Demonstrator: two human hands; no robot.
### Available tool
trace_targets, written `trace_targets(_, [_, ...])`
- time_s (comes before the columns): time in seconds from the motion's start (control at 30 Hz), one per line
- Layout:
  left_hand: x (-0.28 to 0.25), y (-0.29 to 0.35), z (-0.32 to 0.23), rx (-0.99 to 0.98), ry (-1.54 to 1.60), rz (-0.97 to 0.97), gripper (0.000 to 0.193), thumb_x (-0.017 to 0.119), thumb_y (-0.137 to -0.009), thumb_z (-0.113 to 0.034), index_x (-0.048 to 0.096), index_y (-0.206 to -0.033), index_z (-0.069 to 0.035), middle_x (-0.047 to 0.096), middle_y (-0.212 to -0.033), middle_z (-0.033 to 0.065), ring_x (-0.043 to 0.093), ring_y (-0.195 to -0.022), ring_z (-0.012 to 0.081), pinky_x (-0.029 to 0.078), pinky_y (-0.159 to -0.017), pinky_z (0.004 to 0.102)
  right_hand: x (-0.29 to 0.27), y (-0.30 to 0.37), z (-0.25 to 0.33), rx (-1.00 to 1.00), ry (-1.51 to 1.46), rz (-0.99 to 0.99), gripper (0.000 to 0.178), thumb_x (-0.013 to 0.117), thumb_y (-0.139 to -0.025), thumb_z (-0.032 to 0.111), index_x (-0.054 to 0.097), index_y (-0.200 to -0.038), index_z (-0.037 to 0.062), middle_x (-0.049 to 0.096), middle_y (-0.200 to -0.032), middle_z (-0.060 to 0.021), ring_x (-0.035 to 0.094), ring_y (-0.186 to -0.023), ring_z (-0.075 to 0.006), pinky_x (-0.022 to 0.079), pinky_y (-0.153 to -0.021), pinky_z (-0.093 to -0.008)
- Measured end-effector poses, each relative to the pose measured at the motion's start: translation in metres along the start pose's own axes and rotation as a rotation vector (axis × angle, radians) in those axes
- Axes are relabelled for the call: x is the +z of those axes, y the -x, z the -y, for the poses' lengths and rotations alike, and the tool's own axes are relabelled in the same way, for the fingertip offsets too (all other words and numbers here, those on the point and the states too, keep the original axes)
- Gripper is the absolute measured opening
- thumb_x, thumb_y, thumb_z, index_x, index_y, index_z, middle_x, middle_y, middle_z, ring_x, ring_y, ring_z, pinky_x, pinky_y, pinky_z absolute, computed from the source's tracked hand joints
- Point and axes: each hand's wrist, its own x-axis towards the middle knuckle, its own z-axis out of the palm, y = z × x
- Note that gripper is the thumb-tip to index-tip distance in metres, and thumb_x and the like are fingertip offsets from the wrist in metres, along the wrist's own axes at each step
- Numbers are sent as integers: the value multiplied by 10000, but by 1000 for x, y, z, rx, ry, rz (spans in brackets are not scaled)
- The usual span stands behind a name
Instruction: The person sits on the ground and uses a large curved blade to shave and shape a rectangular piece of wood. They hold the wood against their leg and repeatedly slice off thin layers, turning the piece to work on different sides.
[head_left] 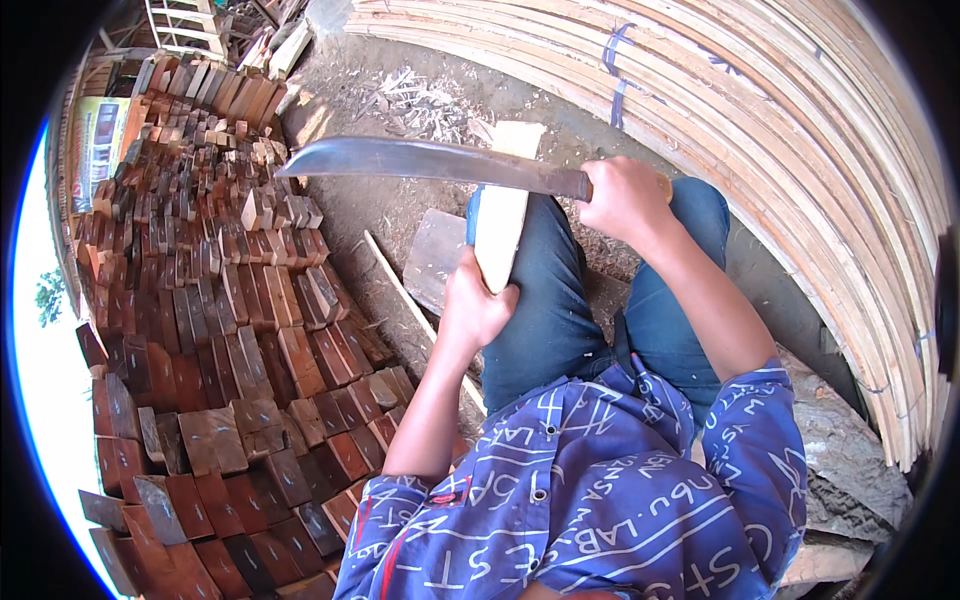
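At the bottom of the frame a blue shirt (600, 500) with white lettering fills the near foreground, and both bare forearms rise from it toward the centre. Just above it lie the knees in blue jeans (560, 310). The left hand (475, 305), centre frame, has its fingers closed around the lower end of a pale wooden piece (500, 220), which stands nearly upright over the left knee. The right hand (625, 200), a little higher and to the right, is clenched on the handle of a long machete (430, 160); its dark blade stretches level to the left and crosses in front of the wood's upper part. Under the wood a flat board (435, 255) rests on the dirt. Stacked reddish-brown wood blocks (230, 330) cover the left side. Bundled pale slats (800, 150) curve across the upper right, and wood chips (415, 100) lie at top centre.
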Motion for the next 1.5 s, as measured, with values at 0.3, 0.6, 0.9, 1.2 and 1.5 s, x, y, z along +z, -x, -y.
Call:
trace_targets(0.3, [1, 3, 2, -46, 73, 16, 472, 622, -690, -82, 528, -1120, 87, 669, -922, 304, 687, -920, 389, 521, -822, 405, -16, -44, -75, 394, -51, -195, 253, 631, -724, 215, 702, -819, -9, 693, -787, -225, 685, -779, -388, 544, -721, -456])
trace_targets(0.6, [-32, -11, 13, -290, 474, 438, 337, 541, -676, -1, 490, -1010, -6, 475, -691, 24, 467, -556, 123, 393, -506, 284, -31, -2, -16, 243, -181, 24, 248, 695, -760, 265, 719, -835, 30, 682, -764, -197, 677, -772, -376, 540, -720, -455])
trace_targets(0.9, [-15, 25, 6, -456, 946, 577, 278, 586, -740, -125, 404, -944, -79, 335, -582, -43, 323, -437, 64, 265, -403, 225, 3, 12, 36, -209, -47, 75, 163, 684, -564, 179, 654, -664, 54, 639, -639, -166, 661, -638, -350, 519, -594, -448])
trace_targets(1.2, [-11, 30, -3, -249, 582, 377, 181, 500, -726, -51, 434, -894, -45, 392, -582, -8, 372, -426, 98, 281, -398, 259, -37, 6, 17, 57, 176, 89, 176, 686, -652, 189, 701, -736, 36, 682, -715, -191, 693, -710, -356, 553, -692, -444])
trace_targets(1.5, [-1, 26, 9, -149, 536, 349, 212, 519, -704, -21, 428, -892, -58, 401, -588, -7, 389, -429, 102, 277, -395, 265, -49, 18, -33, 370, -60, -75, 233, 686, -746, 197, 709, -845, -13, 668, -725, -223, 671, -733, -388, 532, -695, -449])
